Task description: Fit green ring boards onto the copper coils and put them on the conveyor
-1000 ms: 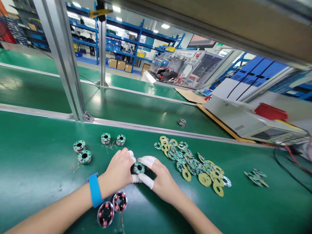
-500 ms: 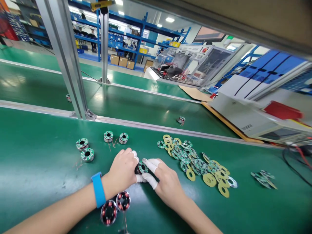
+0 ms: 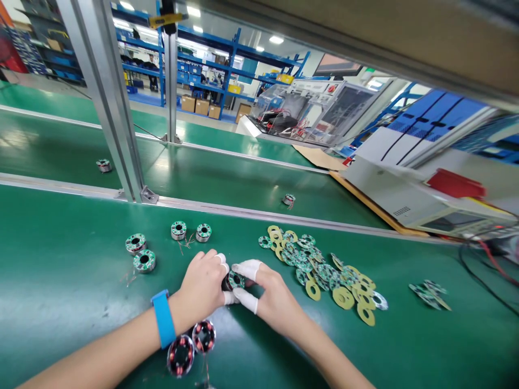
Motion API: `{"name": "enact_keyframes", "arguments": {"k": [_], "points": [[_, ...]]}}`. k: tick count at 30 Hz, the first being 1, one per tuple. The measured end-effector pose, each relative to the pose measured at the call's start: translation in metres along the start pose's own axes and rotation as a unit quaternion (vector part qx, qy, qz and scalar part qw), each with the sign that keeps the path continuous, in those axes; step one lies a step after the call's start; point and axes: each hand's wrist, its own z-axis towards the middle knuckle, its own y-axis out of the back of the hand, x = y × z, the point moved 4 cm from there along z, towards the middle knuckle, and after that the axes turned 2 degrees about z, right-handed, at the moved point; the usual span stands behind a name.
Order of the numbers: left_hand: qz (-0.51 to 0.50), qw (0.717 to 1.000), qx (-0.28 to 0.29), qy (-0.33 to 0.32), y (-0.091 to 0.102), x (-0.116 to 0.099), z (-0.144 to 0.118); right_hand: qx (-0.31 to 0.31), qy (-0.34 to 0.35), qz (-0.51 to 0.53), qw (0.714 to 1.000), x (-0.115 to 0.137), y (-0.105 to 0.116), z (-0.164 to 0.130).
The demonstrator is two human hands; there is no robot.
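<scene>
Fingertips (image 3: 247, 267) in white cots pinch a small ring coil (image 3: 234, 281) from both sides: the left hand (image 3: 203, 289) and right hand (image 3: 275, 302) close on it together, low over the green bench (image 3: 60, 286). Two bare coils (image 3: 190, 346) lie under the left wrist, four finished ones (image 3: 170, 243) beyond, a heap of round boards (image 3: 324, 270) to the right.

- One head-worn camera only; no second view to overlap.
- It looked forward and down over the green bench (image 3: 60, 281), close above the left hand (image 3: 203, 286) and right hand (image 3: 275, 302).
- Forearms entered from the bottom edge.
- Upper half faced out past the aluminium post (image 3: 109, 102) to blue shelving (image 3: 211, 59), far off.
- View was slightly tilted.
</scene>
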Motion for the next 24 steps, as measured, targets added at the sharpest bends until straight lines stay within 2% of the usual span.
{"name": "enact_keyframes", "arguments": {"k": [5,8,10,12,14,18,20,24], "points": [[0.003,1.0,0.006,0.009,-0.002,-0.001,0.0,-0.013,-0.015,-0.006,1.0,0.001,-0.005,0.0],[-0.011,1.0,0.021,0.019,0.005,0.0,-0.002,-0.016,-0.031,0.06,0.998,-0.006,-0.005,-0.003],[-0.053,0.998,0.022,0.02,0.014,0.002,-0.004,0.008,-0.037,0.121,0.992,-0.012,-0.005,-0.005],[-0.097,0.995,0.008,-0.009,0.025,0.0,-0.006,0.033,-0.039,0.158,0.986,-0.016,-0.005,-0.006],[-0.1,0.992,0.005,-0.071,0.031,-0.005,-0.008,0.038,-0.041,0.157,0.986,-0.018,-0.006,-0.006],[0.003,0.983,0.033,-0.18,0.026,-0.018,-0.012,0.004,-0.042,0.129,0.991,-0.017,-0.011,-0.007],[0.034,0.978,0.019,-0.203,0.023,-0.022,-0.013,-0.018,-0.043,0.127,0.991,-0.016,-0.014,-0.008],[0.051,0.977,0.006,-0.207,0.02,-0.024,-0.017,-0.038,-0.053,0.138,0.988,-0.016,-0.016,-0.011]]}}
